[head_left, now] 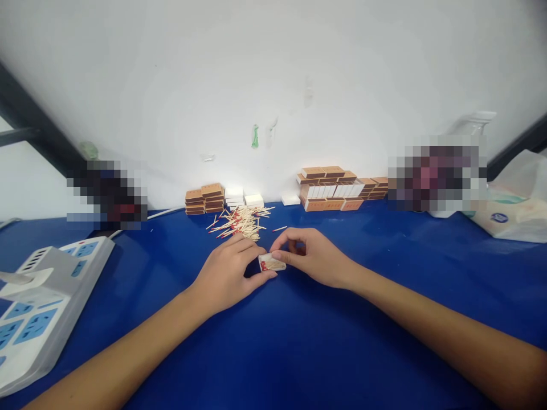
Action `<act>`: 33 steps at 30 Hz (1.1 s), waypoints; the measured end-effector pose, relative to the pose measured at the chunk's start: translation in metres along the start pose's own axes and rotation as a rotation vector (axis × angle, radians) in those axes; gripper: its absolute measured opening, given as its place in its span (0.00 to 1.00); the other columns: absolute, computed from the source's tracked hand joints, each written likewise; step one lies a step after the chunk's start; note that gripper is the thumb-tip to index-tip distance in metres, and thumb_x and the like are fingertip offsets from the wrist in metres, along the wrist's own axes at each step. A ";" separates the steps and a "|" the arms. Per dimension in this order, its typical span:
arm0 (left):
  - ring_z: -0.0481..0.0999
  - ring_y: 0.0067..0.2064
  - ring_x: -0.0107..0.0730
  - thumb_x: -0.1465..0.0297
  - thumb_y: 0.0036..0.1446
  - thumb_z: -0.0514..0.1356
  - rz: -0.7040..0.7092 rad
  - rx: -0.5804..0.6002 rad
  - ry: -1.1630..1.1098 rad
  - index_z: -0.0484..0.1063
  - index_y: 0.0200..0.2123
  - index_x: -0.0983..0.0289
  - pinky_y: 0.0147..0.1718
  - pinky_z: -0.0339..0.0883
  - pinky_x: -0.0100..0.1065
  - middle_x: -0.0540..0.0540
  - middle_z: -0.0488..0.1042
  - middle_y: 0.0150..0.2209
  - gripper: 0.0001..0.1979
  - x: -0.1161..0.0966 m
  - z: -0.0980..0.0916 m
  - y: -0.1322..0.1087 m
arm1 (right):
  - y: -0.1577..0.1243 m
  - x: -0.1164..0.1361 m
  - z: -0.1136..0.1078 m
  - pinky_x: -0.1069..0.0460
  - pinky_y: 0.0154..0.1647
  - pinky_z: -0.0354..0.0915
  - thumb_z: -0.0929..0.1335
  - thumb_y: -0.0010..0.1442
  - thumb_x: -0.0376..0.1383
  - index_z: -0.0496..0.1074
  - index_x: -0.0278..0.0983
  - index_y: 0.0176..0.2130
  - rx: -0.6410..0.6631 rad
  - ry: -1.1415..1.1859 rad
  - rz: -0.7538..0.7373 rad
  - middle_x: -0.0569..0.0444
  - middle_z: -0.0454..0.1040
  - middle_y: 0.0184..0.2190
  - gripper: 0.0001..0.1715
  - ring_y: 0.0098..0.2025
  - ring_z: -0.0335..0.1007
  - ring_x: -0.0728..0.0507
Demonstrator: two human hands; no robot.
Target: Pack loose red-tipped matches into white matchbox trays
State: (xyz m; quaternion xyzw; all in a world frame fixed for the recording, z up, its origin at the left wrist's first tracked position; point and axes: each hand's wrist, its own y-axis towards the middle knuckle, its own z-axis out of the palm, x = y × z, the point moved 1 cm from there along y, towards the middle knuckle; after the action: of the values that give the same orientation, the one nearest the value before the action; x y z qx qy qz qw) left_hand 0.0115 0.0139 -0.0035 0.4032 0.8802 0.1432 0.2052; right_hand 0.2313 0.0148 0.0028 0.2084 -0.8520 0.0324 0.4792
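A small white matchbox tray (280,267) lies on the blue table between my hands, with several red-tipped matches (265,265) in it. My left hand (228,273) holds the tray from the left, thumb along its near side and fingers at its far side. The thumb and forefinger of my right hand (314,256) are pinched over the tray's right part; whatever is between them is too small to make out. Just beyond my left hand spreads a loose pile of matches (245,219). A single match (280,228) lies apart, beyond my right fingers.
Along the wall stand stacked brown matchboxes (205,199), white trays (254,200) and a larger matchbox stack (329,191). A lone white tray (290,200) lies between them. At left is a big power strip (81,296); at right, a tissue pack (513,210). Two areas are blurred out.
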 end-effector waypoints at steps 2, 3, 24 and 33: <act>0.76 0.45 0.43 0.58 0.64 0.66 -0.002 0.002 -0.001 0.78 0.46 0.62 0.45 0.72 0.44 0.56 0.79 0.40 0.15 0.000 0.000 0.000 | -0.001 -0.001 -0.001 0.51 0.32 0.61 0.71 0.65 0.39 0.80 0.39 0.37 0.002 -0.086 -0.017 0.55 0.74 0.35 0.08 0.29 0.62 0.49; 0.76 0.45 0.43 0.58 0.64 0.66 -0.002 0.002 -0.003 0.78 0.46 0.62 0.45 0.72 0.44 0.56 0.79 0.41 0.15 0.000 0.001 0.000 | -0.001 -0.002 -0.002 0.51 0.32 0.61 0.71 0.65 0.38 0.79 0.39 0.36 0.006 -0.115 -0.029 0.55 0.73 0.36 0.07 0.29 0.61 0.50; 0.76 0.46 0.43 0.58 0.64 0.67 0.024 -0.011 -0.001 0.78 0.48 0.63 0.46 0.72 0.44 0.56 0.79 0.42 0.16 -0.001 0.003 0.000 | 0.033 -0.047 -0.025 0.43 0.52 0.65 0.69 0.69 0.37 0.74 0.38 0.37 -0.100 -0.416 -0.151 0.48 0.72 0.42 0.07 0.47 0.67 0.40; 0.75 0.45 0.42 0.58 0.64 0.67 0.004 -0.004 0.006 0.78 0.47 0.62 0.45 0.72 0.44 0.55 0.78 0.41 0.15 0.001 0.002 0.001 | -0.005 0.002 -0.003 0.46 0.51 0.64 0.67 0.71 0.36 0.73 0.38 0.40 0.048 -0.354 -0.228 0.50 0.72 0.42 0.07 0.47 0.65 0.41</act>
State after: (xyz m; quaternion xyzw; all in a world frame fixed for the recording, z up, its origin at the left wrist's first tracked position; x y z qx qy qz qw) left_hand 0.0127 0.0153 -0.0055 0.4041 0.8797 0.1466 0.2032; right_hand 0.2351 0.0108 0.0055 0.3171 -0.8928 -0.0390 0.3175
